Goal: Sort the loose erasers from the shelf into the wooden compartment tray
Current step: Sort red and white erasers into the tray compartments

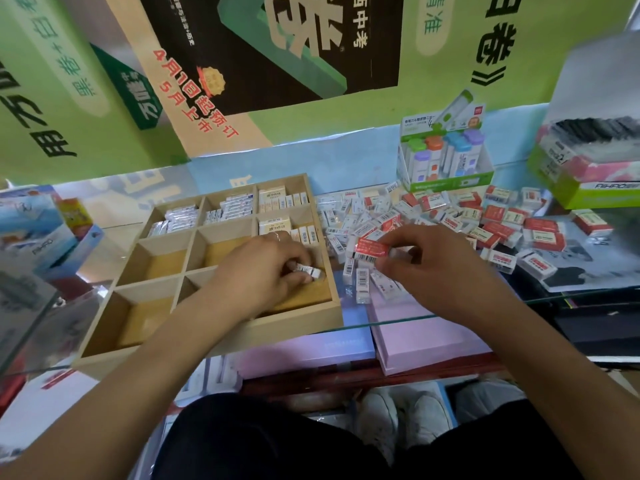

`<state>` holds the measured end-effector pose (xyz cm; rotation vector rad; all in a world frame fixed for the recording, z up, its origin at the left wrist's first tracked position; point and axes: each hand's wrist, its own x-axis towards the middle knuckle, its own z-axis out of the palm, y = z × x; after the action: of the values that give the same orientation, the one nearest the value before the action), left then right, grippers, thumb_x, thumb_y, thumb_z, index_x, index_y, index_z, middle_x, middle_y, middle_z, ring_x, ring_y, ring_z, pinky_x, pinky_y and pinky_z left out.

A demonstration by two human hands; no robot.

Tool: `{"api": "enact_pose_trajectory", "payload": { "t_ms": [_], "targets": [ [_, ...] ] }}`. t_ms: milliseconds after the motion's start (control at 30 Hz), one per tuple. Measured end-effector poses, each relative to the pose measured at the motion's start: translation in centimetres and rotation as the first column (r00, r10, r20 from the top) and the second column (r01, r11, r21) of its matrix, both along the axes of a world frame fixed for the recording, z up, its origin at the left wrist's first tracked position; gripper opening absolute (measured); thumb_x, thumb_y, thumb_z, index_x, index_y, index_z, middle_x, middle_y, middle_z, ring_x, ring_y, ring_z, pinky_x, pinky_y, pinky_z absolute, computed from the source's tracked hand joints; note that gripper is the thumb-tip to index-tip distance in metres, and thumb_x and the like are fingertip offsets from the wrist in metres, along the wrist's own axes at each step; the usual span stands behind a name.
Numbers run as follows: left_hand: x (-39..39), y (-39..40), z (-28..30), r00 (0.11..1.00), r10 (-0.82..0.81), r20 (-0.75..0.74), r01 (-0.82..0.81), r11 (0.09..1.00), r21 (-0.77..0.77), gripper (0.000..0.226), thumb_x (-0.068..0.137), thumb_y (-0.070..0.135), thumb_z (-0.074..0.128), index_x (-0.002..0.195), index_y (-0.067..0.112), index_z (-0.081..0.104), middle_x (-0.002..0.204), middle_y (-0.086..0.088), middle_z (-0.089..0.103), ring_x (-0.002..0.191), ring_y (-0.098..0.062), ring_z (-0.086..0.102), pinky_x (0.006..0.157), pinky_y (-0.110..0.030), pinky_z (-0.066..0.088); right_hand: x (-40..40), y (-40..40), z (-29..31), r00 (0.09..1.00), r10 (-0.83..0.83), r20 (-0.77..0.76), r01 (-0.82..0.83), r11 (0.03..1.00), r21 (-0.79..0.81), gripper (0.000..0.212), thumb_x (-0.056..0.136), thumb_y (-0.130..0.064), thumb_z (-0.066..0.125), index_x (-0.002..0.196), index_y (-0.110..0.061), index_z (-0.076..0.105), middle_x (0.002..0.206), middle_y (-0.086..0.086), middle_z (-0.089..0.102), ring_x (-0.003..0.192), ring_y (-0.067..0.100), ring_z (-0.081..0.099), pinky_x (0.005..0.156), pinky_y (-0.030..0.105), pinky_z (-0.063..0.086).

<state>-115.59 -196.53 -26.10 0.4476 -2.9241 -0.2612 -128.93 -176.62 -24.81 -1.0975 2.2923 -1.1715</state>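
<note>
1. The left hand (263,268) reaches into the wooden tray (221,336), its fingers pinching a small white eraser (309,270) low in a compartment on the tray's right side.
2. The right hand (433,268) pinches a red-labelled eraser (371,250) just beyond the tray's right edge.
3. The loose erasers (467,216) lie heaped on the glass shelf (450,308), toward its back right.
</note>
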Motion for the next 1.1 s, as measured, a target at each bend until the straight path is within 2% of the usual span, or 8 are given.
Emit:
{"api": "enact_pose_trajectory", "payload": {
  "t_ms": [333,633,667,733,833,967,1033,1100],
  "targets": [
    [-1.0,1.4,-0.9,0.946,0.311,-0.093,-0.323,0.93,-0.177,0.022,0.086,0.046,0.062,0.088,0.024,0.059,0.084,0.002,0.068,0.086,-0.028,0.062,0.06,-0.031,0.04,0.1,-0.2,-0.5,1.0,-0.015,-0.001,0.015,1.0,0.014,0.01,0.091,-0.026,0.065,0.1,-0.03,0.064,0.099,-0.013,0.059,0.082,0.001,0.059,0.062,0.016,0.04],
    [0.6,0.5,0.1,0.985,0.162,-0.056,-0.165,0.985,-0.057,0.016,0.087,0.027,0.065,0.102,0.029,0.068,0.09,0.01,0.068,0.091,-0.017,0.062,0.073,-0.029,0.05,0.7,-0.6,-0.5,0.999,-0.012,-0.039,0.013,1.0,0.007,0.019,0.089,-0.028,0.065,0.108,-0.026,0.066,0.096,-0.014,0.059,0.083,0.0,0.056,0.068,0.016,0.04],
    [0.9,0.7,0.3,0.982,0.146,-0.123,-0.149,0.989,-0.02,0.013,0.086,0.024,0.065,0.098,0.029,0.069,0.086,0.011,0.066,0.087,-0.015,0.062,0.071,-0.028,0.049,0.8,-0.7,-0.6,0.999,-0.006,-0.051,0.006,1.0,0.004,0.019,0.089,-0.028,0.065,0.108,-0.027,0.066,0.094,-0.014,0.058,0.081,-0.002,0.055,0.066,0.013,0.038],
    [1.1,1.8,0.7,0.944,0.179,-0.278,-0.095,0.952,0.291,0.008,0.087,0.019,0.068,0.09,0.025,0.072,0.078,0.01,0.069,0.078,-0.011,0.065,0.073,-0.028,0.052,1.0,-0.9,-0.7,0.997,0.008,-0.079,-0.008,1.0,-0.001,0.016,0.089,-0.029,0.066,0.105,-0.031,0.064,0.089,-0.017,0.058,0.077,-0.004,0.054,0.062,0.011,0.036],
    [1.0,3.6,1.2,0.932,0.267,-0.245,-0.004,0.683,0.731,0.01,0.086,0.021,0.071,0.096,0.019,0.071,0.079,-0.004,0.074,0.076,-0.024,0.069,0.076,-0.034,0.054,1.8,-1.2,-0.5,0.993,0.042,-0.108,-0.045,0.999,-0.025,0.014,0.088,-0.028,0.068,0.097,-0.035,0.061,0.081,-0.022,0.055,0.075,-0.003,0.055,0.062,0.014,0.04],
    [1.0,4.1,1.2,0.924,0.303,-0.234,0.025,0.562,0.827,0.019,0.079,0.006,0.076,0.092,0.017,0.068,0.077,-0.017,0.068,0.067,-0.029,0.062,0.066,-0.033,0.052,2.6,-1.6,-0.6,0.987,0.068,-0.147,-0.078,0.995,-0.066,0.017,0.084,-0.023,0.072,0.096,-0.034,0.064,0.084,-0.022,0.057,0.076,-0.008,0.053,0.068,0.012,0.041],
    [1.6,3.9,1.3,0.909,0.348,-0.231,-0.017,0.582,0.813,0.022,0.075,-0.002,0.077,0.083,0.016,0.068,0.074,-0.014,0.066,0.065,-0.023,0.059,0.066,-0.032,0.05,2.6,-1.6,-0.8,0.988,0.046,-0.145,-0.057,0.995,-0.076,0.019,0.082,-0.02,0.074,0.095,-0.033,0.068,0.085,-0.022,0.059,0.076,-0.009,0.054,0.068,0.008,0.042],
    [2.5,3.2,1.2,0.891,0.381,-0.245,-0.097,0.689,0.718,0.023,0.072,0.0,0.079,0.077,0.018,0.066,0.073,-0.007,0.068,0.064,-0.014,0.061,0.068,-0.024,0.049,2.4,-1.6,-1.0,0.991,0.009,-0.131,-0.019,0.997,-0.074,0.016,0.084,-0.017,0.072,0.093,-0.03,0.071,0.087,-0.017,0.063,0.077,-0.004,0.057,0.074,0.013,0.048]
  ]
}}
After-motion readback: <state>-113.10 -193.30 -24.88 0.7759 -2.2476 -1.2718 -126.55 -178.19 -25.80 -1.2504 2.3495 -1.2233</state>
